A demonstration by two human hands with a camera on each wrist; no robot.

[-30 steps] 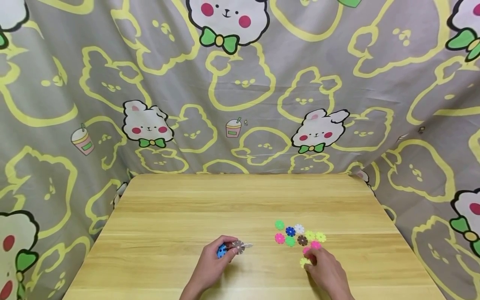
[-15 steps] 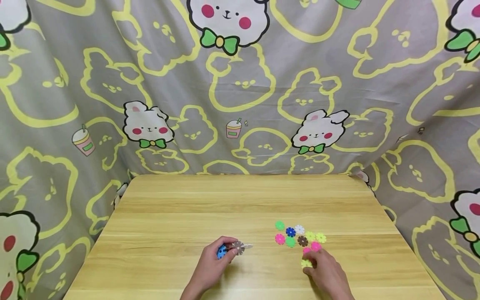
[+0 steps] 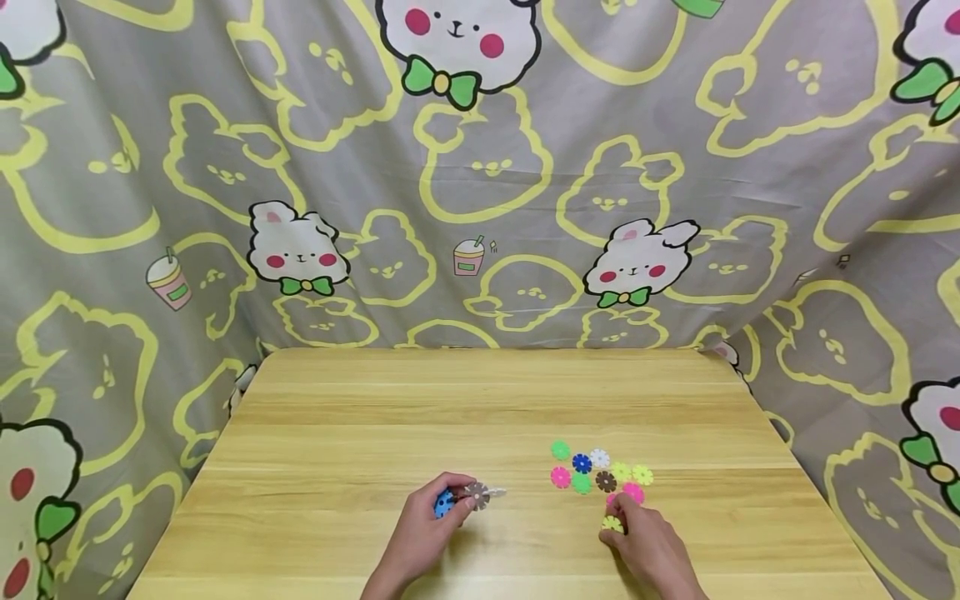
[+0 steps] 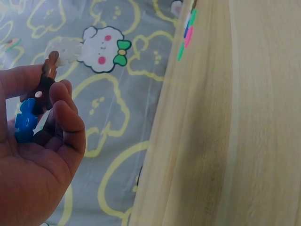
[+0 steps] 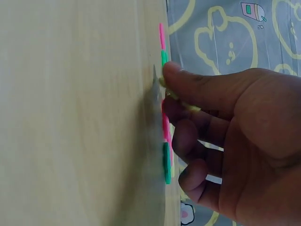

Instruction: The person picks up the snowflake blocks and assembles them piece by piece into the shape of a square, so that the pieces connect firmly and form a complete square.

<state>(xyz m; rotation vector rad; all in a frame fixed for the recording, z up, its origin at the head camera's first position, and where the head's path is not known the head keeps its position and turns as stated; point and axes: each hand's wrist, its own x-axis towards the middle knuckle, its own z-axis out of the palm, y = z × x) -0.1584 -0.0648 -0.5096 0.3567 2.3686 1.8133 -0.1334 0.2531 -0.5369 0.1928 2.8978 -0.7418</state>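
Observation:
Snowflake building discs, small, notched and plastic, are in both hands. My left hand [image 3: 427,521] grips a joined chain of them: a blue disc [image 4: 27,121], a brown disc [image 4: 50,67] and a clear disc [image 4: 63,49] sticking out past the fingertips. My right hand [image 3: 654,540] has its thumb and index finger on either side of a yellow disc [image 3: 612,524], pinching it just above the table. The curled fingers partly cover a pink disc [image 3: 633,493] beside that hand.
Beyond the right hand several loose discs lie flat on the wooden table [image 3: 375,425], among them a green disc [image 3: 560,450], a dark blue disc [image 3: 582,463], a white disc [image 3: 599,458] and a brown disc [image 3: 606,481]. A patterned curtain [image 3: 517,192] surrounds the table.
The right hand's fingers have shifted slightly around the yellow disc, which now sits between thumb and index finger. My left hand and its chain stay in place.

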